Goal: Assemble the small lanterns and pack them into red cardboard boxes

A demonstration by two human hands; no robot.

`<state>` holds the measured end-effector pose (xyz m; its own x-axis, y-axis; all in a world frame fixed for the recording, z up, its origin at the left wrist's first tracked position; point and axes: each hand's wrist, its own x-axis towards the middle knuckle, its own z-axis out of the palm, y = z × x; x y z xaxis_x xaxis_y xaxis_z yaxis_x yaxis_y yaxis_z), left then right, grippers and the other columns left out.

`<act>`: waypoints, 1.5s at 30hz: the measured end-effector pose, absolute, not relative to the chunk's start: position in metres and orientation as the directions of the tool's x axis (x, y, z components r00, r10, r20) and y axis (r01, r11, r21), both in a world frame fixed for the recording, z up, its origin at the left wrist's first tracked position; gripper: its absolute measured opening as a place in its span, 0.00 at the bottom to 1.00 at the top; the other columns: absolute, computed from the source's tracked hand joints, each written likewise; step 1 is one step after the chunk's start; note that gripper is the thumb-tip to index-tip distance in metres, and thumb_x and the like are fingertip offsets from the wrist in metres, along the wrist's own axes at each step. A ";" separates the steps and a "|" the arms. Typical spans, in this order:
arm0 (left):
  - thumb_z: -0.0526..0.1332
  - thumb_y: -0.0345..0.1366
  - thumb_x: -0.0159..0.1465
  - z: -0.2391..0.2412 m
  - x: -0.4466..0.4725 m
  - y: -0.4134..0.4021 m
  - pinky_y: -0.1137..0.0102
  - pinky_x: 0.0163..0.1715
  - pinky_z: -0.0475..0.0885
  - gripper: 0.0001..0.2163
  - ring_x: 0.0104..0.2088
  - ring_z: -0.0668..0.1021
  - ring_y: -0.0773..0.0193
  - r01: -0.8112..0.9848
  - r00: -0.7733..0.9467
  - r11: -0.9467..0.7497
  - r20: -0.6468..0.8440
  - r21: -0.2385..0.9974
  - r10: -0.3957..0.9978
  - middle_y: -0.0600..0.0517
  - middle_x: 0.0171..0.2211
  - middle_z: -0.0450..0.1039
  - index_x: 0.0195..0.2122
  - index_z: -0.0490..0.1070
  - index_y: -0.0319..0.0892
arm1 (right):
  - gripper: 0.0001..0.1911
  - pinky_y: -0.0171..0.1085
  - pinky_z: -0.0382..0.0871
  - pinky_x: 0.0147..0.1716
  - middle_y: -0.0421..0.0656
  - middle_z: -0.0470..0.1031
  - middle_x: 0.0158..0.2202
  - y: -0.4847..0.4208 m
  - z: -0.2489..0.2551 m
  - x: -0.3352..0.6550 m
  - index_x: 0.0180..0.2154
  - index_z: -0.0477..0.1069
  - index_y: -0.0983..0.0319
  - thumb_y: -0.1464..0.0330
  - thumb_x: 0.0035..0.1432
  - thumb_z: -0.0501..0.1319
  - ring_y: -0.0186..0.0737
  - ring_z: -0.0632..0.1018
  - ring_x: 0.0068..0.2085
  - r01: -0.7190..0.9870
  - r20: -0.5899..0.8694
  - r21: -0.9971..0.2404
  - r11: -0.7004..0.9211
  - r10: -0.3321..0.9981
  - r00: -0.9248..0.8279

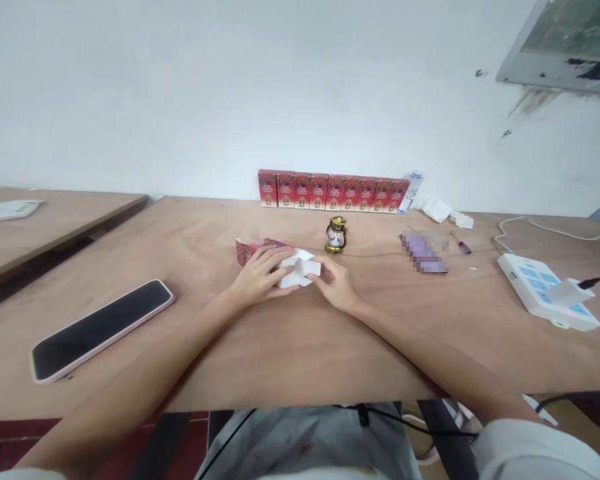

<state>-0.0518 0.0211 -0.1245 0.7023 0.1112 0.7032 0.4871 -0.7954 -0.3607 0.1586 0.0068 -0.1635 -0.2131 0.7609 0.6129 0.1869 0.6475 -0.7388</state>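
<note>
A small red cardboard box (249, 251) lies on its side on the wooden table, its white flaps spread at the end facing right. My left hand (264, 272) is wrapped over the box and grips it. The fingers of my right hand (336, 283) pinch one white flap (311, 268) at that end. Just beyond my right hand a small gold and dark lantern (336, 236) with a clear globe stands upright, touched by neither hand.
A row of several red boxes (335, 193) stands against the wall. At left lies a phone (103, 327). On the right are a purple packet (424, 253), a screwdriver (462, 244), crumpled white tissue (437, 211) and a power strip (530, 283) with cables.
</note>
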 end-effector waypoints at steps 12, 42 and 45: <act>0.62 0.37 0.56 -0.128 -0.050 0.017 0.60 0.43 0.73 0.16 0.46 0.77 0.56 0.550 0.596 -0.804 0.780 -0.225 0.190 0.45 0.44 0.75 0.47 0.68 0.45 | 0.17 0.43 0.74 0.38 0.43 0.76 0.40 0.000 -0.159 0.159 0.41 0.69 0.57 0.54 0.59 0.54 0.40 0.78 0.37 -0.113 0.513 -0.858 0.501 0.833 -0.205; 0.64 0.35 0.57 -0.135 -0.032 0.007 0.59 0.45 0.75 0.26 0.45 0.78 0.55 0.432 0.623 -0.838 0.782 -0.332 0.011 0.43 0.41 0.76 0.56 0.60 0.39 | 0.19 0.33 0.70 0.34 0.36 0.70 0.32 0.006 -0.165 0.152 0.36 0.64 0.57 0.62 0.44 0.69 0.32 0.73 0.33 -0.132 0.425 -0.905 0.404 0.875 -0.231; 0.63 0.37 0.58 -0.136 -0.033 0.008 0.59 0.47 0.74 0.27 0.46 0.77 0.56 0.430 0.632 -0.845 0.774 -0.317 0.031 0.43 0.42 0.75 0.57 0.58 0.41 | 0.18 0.34 0.70 0.34 0.37 0.69 0.32 0.005 -0.165 0.152 0.36 0.63 0.57 0.61 0.46 0.68 0.33 0.73 0.33 -0.107 0.427 -0.904 0.414 0.874 -0.231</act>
<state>-0.0327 0.0079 -0.1356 0.6321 0.0313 0.7742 0.4304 -0.8451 -0.3172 0.1519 0.0046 -0.1650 -0.2306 0.8742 0.4272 -0.1066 0.4137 -0.9041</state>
